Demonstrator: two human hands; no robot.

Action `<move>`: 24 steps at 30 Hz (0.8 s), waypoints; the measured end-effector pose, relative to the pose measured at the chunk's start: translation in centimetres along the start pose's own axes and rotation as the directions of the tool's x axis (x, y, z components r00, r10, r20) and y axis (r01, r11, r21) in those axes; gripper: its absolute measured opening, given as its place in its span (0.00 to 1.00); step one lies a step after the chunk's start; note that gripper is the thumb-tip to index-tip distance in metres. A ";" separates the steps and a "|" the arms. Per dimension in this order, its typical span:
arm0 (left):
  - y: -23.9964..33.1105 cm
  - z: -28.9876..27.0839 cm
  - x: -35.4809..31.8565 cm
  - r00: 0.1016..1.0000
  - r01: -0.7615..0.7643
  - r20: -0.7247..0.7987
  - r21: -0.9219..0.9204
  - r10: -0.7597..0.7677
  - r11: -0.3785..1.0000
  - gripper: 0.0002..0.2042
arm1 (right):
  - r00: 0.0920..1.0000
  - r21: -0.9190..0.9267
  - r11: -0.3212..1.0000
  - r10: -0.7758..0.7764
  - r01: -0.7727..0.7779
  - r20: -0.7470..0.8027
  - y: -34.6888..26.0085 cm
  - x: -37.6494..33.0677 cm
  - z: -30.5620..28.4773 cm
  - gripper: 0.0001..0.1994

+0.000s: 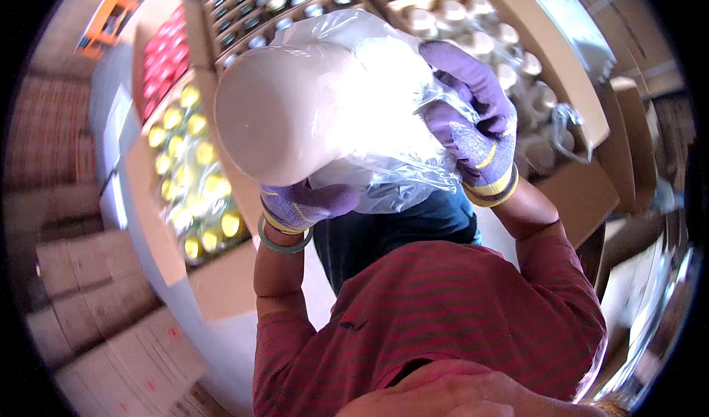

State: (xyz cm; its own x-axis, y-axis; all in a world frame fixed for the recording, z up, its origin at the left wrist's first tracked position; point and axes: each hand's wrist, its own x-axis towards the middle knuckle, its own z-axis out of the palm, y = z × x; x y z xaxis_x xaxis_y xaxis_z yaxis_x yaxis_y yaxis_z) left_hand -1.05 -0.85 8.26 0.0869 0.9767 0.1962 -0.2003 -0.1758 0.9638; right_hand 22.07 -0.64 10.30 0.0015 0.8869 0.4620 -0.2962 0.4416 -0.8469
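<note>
In front of my chest I hold a large white cylindrical container, its round flat end turned to the lower left. A clear plastic bag covers much of it, and strong glare washes out the middle. My left hand, in a purple glove with a yellow-edged cuff, grips the container from beneath; most of its fingers are hidden behind it. On the other side my right hand, gloved alike, is closed on the gathered plastic, with the index finger bent over the top.
Open cartons surround me: yellow-capped bottles and red-topped items at left, a divided carton of dark-lidded jars ahead, and a carton of pale round-topped containers at right. An orange stool stands far left. Stacked cartons line the left.
</note>
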 end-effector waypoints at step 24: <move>-6.8 -13.9 -1.5 0.993 -0.115 0.068 0.457 0.094 0.882 0.65 | 0.742 -0.344 0.909 0.398 -0.236 0.540 17.8 -2.0 2.3 0.32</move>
State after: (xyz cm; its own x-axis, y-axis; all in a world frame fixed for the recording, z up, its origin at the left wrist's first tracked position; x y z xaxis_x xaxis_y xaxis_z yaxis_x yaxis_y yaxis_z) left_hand -13.38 0.56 -1.15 0.1336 0.9452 0.2980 0.2589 -0.3235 0.9101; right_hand 14.62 5.14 -5.04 -0.6324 0.7604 0.1482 0.0594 0.2383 -0.9694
